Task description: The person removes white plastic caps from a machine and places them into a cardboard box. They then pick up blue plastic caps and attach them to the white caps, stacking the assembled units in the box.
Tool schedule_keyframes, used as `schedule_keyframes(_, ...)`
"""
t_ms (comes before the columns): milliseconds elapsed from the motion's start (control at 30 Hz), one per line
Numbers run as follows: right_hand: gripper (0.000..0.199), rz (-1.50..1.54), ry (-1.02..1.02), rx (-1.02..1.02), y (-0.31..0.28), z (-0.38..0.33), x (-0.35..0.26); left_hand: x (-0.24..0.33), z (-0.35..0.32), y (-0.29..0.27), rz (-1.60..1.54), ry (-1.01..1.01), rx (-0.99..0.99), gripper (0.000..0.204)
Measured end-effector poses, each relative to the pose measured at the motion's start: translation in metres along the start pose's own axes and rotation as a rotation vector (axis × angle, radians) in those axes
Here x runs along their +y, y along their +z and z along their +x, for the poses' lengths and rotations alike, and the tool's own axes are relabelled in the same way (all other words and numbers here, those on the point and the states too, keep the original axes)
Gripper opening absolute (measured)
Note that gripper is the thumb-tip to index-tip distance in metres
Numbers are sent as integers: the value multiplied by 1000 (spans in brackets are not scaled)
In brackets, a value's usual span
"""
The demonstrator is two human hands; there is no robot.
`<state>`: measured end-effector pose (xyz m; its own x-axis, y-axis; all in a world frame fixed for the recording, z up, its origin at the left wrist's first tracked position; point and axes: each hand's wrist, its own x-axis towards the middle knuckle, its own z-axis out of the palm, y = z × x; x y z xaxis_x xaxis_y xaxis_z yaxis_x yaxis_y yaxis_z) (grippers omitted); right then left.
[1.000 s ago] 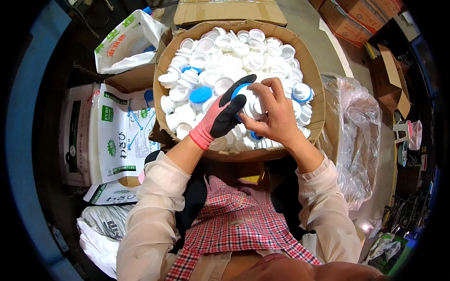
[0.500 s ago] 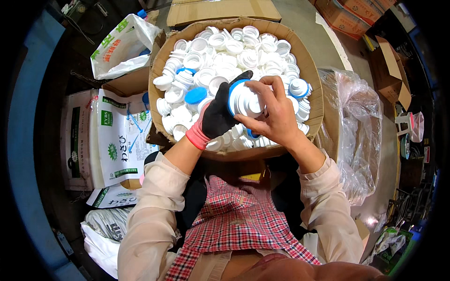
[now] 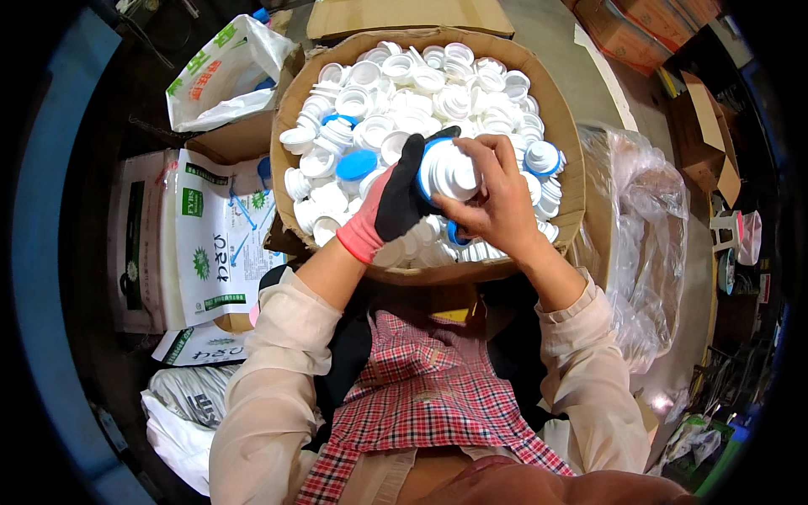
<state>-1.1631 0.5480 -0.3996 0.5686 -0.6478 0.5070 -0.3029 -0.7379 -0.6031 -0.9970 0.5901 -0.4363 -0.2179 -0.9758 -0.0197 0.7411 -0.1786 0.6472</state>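
Note:
My left hand [image 3: 399,202], in a pink glove with black palm and fingers, holds a blue-rimmed white plastic cap [image 3: 448,171] from its left side. The cap has stepped round rings, and its blue rim faces the glove. My bare right hand [image 3: 507,200] grips the ringed white side with thumb and fingers curled round it. Both hands are raised over the near part of a cardboard box [image 3: 566,109] heaped with white plastic caps [image 3: 408,105]. Among them lie a blue-topped cap [image 3: 357,166] left of the glove and a blue-rimmed cap [image 3: 543,157] at the right.
Left of the box stands a carton holding a white printed sheet [image 3: 210,252], with a white plastic bag [image 3: 227,76] behind. Clear plastic wrap [image 3: 644,244] covers something at the right. Cartons [image 3: 631,34] stand at the far right; a flat cardboard piece [image 3: 408,17] lies beyond the box.
Both hands still hold the cap, which has shifted very slightly right. My right fingers have curled further round its ringed side. The whole view has shifted a little.

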Motion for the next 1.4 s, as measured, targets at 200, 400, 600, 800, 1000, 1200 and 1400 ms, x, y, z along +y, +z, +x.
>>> schedule_keyframes(200,54,-351,287,12,3,4,116,45,12,-103,1664,251,544,40)
schedule_keyframes(400,41,-708,84,107,19,3,136,28,4,-129,2112,-147,479,42)
schedule_keyframes(600,25,-245,37,-387,69,-9,105,10,23,-123,2033,-442,579,63)
schedule_keyframes(800,50,-501,-76,-405,119,-16,95,16,26,-133,1923,-506,515,66)
schedule_keyframes(1000,47,-438,-114,-463,130,-20,104,45,19,-156,873,19,549,46)
schedule_keyframes(1200,42,426,437,-309,52,11,71,65,-7,-73,-104,67,54,55)
schedule_keyframes(1400,55,1250,489,-56,8,13,35,46,-5,-44,-294,72,-36,63)
